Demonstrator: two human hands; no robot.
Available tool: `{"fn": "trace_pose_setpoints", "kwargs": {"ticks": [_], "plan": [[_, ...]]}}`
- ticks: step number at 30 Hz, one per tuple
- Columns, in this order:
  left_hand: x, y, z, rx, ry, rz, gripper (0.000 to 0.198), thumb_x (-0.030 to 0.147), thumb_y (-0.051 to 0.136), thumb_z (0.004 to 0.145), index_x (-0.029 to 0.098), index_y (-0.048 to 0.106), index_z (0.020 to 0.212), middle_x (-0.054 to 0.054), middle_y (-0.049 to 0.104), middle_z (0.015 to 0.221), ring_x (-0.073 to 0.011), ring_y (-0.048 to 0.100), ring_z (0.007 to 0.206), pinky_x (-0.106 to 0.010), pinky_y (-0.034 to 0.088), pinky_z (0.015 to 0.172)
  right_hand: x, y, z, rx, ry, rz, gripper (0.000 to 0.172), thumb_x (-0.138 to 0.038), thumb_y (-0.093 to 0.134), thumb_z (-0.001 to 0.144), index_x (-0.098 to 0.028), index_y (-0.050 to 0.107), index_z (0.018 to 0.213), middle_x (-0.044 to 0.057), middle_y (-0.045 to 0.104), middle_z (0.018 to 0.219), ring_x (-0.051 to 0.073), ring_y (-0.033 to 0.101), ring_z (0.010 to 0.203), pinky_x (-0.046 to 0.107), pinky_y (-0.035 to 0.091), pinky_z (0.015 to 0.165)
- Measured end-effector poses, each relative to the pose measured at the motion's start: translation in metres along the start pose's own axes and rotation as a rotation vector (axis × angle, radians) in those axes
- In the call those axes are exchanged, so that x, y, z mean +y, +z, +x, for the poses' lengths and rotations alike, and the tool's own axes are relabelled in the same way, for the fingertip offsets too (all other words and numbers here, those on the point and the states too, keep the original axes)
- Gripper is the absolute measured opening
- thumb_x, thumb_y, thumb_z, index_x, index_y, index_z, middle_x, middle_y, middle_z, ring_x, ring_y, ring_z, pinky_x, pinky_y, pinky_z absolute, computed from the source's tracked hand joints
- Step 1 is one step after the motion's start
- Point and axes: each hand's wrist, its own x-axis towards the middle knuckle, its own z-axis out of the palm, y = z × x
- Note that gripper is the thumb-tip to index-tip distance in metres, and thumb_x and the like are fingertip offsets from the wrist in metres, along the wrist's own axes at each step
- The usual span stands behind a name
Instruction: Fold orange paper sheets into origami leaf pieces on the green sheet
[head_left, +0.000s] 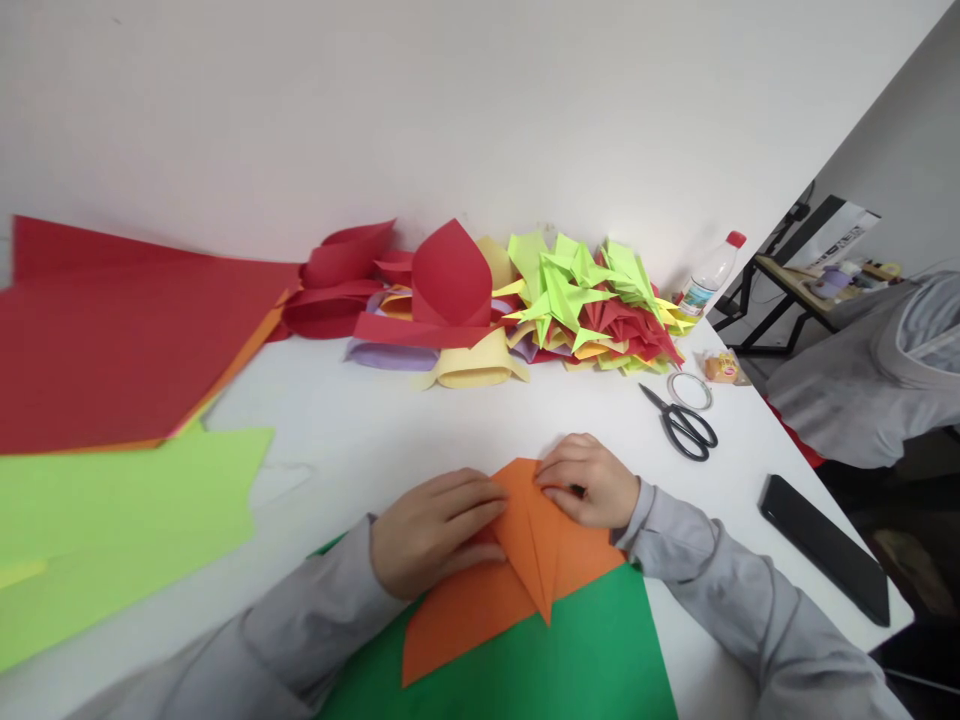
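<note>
A partly folded orange paper (517, 580) lies on a green sheet (570, 660) at the near edge of the white table (390, 420). My left hand (431, 525) rests flat on the orange paper's left flap, fingers stretched toward the centre crease. My right hand (585, 480) has its fingers curled and pressed on the paper's top right corner. Both wrists wear grey sleeves.
Large red (112, 330) and lime sheets (112, 520) lie at the left. A heap of folded paper shapes (525, 300) sits against the wall. Black scissors (682, 425), a tape ring (690, 390), a bottle (709, 275) and a black phone (825, 545) are at the right. A person in grey (862, 380) sits beyond the table's right edge.
</note>
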Motion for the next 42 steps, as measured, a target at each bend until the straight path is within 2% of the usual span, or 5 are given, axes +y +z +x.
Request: {"fn": "trace_pose_setpoints", "kwargs": {"ticks": [5,9,26,33,42], "plan": [[0.002,-0.003,0.006,0.048,0.042,0.023,0.021,0.032,0.05,0.093,0.017,0.063,0.096,-0.008,0.072,0.084,-0.0179,0.064,0.076,-0.031,0.056,0.072,0.001,0.0,-0.001,0.039,-0.018,0.032,0.033,-0.006,0.045,0.069,-0.018,0.062,0.093,0.007,0.07,0.092,0.018,0.06,0.089,0.035,0.046,0.084],[0.004,-0.007,0.003,0.0,-0.115,-0.05,0.026,0.023,0.039,0.096,0.02,0.064,0.099,-0.007,0.072,0.088,-0.016,0.065,0.081,-0.029,0.055,0.076,0.002,-0.001,-0.003,0.004,-0.006,0.031,0.045,-0.008,0.043,0.059,-0.018,0.062,0.099,0.007,0.068,0.097,0.02,0.059,0.092,0.037,0.046,0.085],[0.01,-0.018,0.014,-0.015,-0.326,0.033,0.012,0.016,0.047,0.087,0.019,0.058,0.085,-0.005,0.066,0.077,-0.0177,0.056,0.073,-0.032,0.047,0.071,-0.002,0.002,-0.003,0.096,-0.109,-0.114,0.013,-0.023,0.054,0.071,-0.018,0.06,0.082,0.006,0.067,0.078,0.018,0.057,0.074,0.034,0.04,0.071],[0.012,-0.013,0.008,-0.013,-0.346,0.022,0.017,0.02,0.047,0.087,0.017,0.054,0.103,-0.004,0.066,0.074,-0.0181,0.058,0.071,-0.032,0.044,0.067,-0.007,0.0,0.0,0.09,0.062,-0.031,0.03,-0.033,0.049,0.093,-0.018,0.059,0.068,0.005,0.068,0.077,0.015,0.059,0.076,0.032,0.04,0.076],[0.018,-0.016,0.014,-0.034,-0.333,0.077,0.027,0.014,0.045,0.084,0.017,0.052,0.11,-0.004,0.064,0.075,-0.0196,0.058,0.07,-0.033,0.043,0.066,-0.008,0.01,0.002,0.087,0.326,-0.141,0.037,-0.04,0.043,0.094,-0.019,0.047,0.064,0.002,0.051,0.066,0.015,0.046,0.064,0.029,0.038,0.065]]}}
